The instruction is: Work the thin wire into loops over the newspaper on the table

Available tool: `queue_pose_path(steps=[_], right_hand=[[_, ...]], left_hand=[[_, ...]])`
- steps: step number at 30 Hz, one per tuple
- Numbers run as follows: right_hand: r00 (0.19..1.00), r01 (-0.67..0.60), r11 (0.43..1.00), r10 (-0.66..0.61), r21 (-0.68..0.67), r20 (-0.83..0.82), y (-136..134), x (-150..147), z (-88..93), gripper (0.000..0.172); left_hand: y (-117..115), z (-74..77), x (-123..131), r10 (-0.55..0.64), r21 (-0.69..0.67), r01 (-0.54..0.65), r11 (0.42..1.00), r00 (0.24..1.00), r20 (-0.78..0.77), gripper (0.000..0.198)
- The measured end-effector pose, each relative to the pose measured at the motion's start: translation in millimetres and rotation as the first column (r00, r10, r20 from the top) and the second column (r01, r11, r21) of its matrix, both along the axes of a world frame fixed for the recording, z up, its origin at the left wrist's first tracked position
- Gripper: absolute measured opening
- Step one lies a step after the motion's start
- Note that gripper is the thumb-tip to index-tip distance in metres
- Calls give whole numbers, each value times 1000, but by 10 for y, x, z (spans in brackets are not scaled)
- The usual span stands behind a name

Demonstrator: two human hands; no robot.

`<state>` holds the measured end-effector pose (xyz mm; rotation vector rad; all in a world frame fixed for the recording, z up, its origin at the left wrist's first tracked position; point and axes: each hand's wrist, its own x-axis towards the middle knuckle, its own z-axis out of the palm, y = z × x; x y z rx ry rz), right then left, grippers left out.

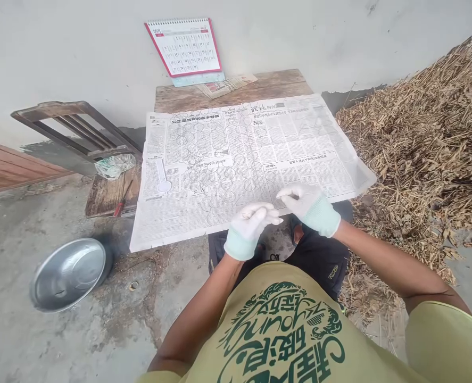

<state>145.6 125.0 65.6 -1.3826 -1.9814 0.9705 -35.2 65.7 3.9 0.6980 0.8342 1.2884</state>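
Observation:
Newspaper sheets point(319, 138) lie spread over a wooden table point(275, 82). Across their middle run thin dark looped strands point(228, 173), like fine wire or thread; I cannot tell which. Both hands wear white gloves with pale green cuffs, over the newspaper's near edge. My left hand point(254, 223) is pinched, its fingertips pointing right. My right hand point(305, 205) faces it a short way off, thumb and forefinger brought together. Anything between the fingertips is too fine to make out. At the left of the paper rests a white strip with a round end point(163, 178).
A desk calendar point(188, 50) stands at the table's back, with folded printed paper point(230, 85) beside it. Left is a wooden chair point(96, 194) holding a crumpled plastic bag point(115, 166) and a red-handled tool point(119, 207). A metal basin point(70, 274) sits on the floor; dry stalks point(427, 143) heap up right.

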Motion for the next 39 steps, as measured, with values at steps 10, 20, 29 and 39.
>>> queue_pose_path(steps=[10, 20, 29, 39], right_hand=[[963, -258, 966, 254, 33, 93, 46, 37, 153, 25], [818, -557, 825, 565, -94, 105, 307, 274, 349, 32], [896, -233, 973, 214, -1, -390, 144, 253, -256, 49], [786, -48, 996, -6, -71, -618, -126, -84, -265, 22]], left_hand=[[-11, -90, -91, -100, 3, 100, 995, 994, 51, 33], [-59, -76, -64, -50, 68, 47, 997, 998, 34, 27], [27, 85, -12, 159, -80, -143, 986, 957, 242, 32], [-42, 5, 97, -37, -11, 41, 999, 964, 263, 29]])
